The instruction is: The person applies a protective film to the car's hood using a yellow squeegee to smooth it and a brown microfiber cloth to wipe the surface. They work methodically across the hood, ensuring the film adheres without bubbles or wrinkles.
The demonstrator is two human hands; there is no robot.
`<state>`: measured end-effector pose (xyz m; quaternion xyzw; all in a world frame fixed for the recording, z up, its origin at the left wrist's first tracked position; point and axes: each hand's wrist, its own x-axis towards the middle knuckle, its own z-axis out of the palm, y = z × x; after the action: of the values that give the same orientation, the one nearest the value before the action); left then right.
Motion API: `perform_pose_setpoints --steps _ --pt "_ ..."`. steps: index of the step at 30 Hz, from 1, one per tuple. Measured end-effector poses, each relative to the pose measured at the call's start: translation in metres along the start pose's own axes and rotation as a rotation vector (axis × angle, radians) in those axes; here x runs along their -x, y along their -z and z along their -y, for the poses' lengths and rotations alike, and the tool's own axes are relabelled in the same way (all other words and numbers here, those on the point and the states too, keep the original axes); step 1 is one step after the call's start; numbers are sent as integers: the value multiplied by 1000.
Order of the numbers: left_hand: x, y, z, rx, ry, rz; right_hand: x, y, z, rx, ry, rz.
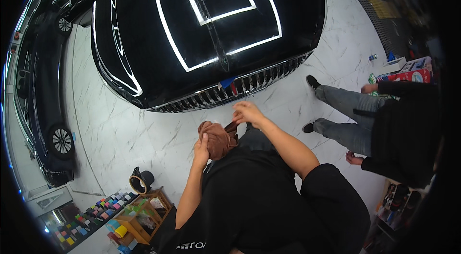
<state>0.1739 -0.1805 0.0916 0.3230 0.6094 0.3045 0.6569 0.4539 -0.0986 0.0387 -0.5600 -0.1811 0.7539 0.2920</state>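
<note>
A bunched brown cloth (pixel 216 140) is gripped in my left hand (pixel 201 148), the thumb lying over its near side. My right hand (pixel 248 113) has its fingers curled at the upper right of the bundle, pinching a darker end of the cloth. Both hands are in front of my body, short of the black car's grille (pixel 240 86). On the glossy black hood (pixel 139 23) a dull, streaky strip (pixel 216 38) runs down toward the grille. A small blue piece (pixel 226 82) sits at the top of the grille, beside a red mark.
Another person (pixel 403 129) stands at the right, arms lowered, near boxes (pixel 415 72). A dark car (pixel 43 81) is parked at the left. A wooden rack (pixel 141 223), a black bin (pixel 144 179) and many coloured rolls stand at the lower left on pale tiles.
</note>
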Motion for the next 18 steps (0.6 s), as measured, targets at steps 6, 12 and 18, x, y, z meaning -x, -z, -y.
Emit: perform_pose_setpoints --steps 6,12,18 --pt "21 27 16 216 152 -55 -47 19 26 -138 233 -157" --pt "45 5 37 288 273 -148 -92 -68 44 -270 342 -246" --pt "72 -16 82 387 418 -238 -103 -98 32 -270 524 -375"
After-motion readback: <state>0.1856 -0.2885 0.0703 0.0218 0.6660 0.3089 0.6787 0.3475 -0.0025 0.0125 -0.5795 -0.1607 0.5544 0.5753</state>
